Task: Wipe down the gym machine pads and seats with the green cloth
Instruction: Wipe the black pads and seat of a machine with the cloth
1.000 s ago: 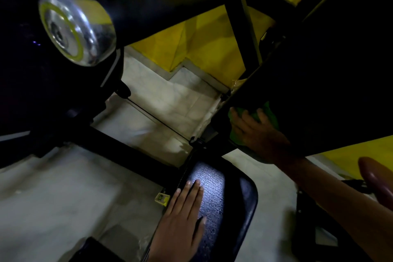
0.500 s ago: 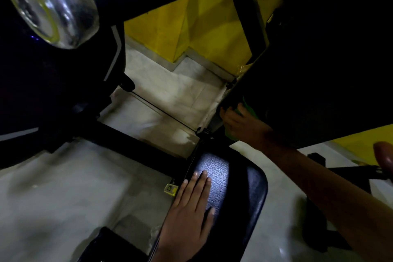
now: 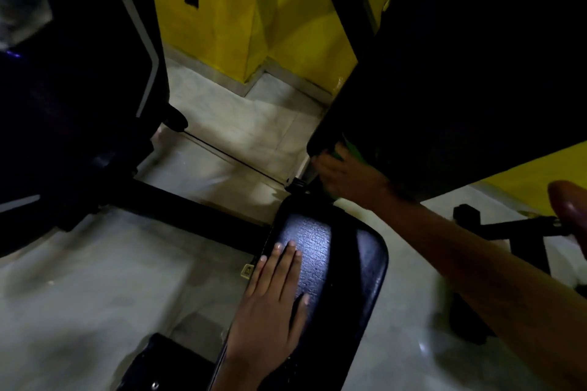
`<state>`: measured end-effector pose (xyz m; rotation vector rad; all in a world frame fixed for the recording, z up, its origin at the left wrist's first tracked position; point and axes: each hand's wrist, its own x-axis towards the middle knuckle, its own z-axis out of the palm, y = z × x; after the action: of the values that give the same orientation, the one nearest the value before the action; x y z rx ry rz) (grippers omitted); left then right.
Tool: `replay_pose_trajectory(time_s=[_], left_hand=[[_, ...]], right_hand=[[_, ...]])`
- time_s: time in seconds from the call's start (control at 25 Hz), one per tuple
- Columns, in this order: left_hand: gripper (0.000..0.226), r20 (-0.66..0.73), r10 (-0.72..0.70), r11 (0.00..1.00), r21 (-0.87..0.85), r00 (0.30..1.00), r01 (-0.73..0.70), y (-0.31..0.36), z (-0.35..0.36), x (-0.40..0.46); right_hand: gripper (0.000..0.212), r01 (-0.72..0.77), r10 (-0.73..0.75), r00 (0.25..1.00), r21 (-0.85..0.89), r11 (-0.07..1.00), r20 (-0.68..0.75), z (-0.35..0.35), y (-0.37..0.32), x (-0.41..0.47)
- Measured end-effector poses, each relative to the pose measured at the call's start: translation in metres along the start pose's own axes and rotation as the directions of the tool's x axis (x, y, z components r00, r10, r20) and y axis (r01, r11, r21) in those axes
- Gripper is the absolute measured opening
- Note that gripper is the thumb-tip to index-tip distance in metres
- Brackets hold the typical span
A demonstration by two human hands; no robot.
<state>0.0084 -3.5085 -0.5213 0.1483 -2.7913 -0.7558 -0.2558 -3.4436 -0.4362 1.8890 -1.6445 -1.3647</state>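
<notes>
Left hand (image 3: 270,305) flat on seat (image 3: 365,263); right hand (image 3: 346,174) presses green cloth (image 3: 351,149)

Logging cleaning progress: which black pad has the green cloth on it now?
The dark upright back pad: the right hand presses the green cloth against its lower corner. The textured black seat only bears the flat left hand.

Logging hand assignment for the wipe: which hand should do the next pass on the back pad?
Right. The right hand already presses the green cloth against the lower edge of the back pad. The left hand lies flat on the seat, apparently bracing, with no cloth.
</notes>
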Motion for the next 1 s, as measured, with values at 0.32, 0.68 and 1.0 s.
replay_pose_trajectory(time_s=[0.32,0.68,1.0], left_hand=[[0.061,0.017,-0.008,1.0,0.001,1.0,0.008,0.001,-0.001,0.001],[0.06,0.016,-0.008,1.0,0.015,1.0,0.007,0.002,-0.004,0.0],[0.059,-0.037,0.007,0.997,0.074,0.999,-0.004,0.004,-0.005,0.003]], right_hand=[[0.016,0.013,-0.012,0.998,0.01,1.0,-0.067,0.011,-0.007,-0.056],[0.033,-0.112,0.098,0.99,-0.15,0.982,-0.098,0.024,-0.016,-0.134],[0.036,-0.284,0.238,0.942,-0.184,0.941,-0.238,-0.002,0.013,-0.116]])
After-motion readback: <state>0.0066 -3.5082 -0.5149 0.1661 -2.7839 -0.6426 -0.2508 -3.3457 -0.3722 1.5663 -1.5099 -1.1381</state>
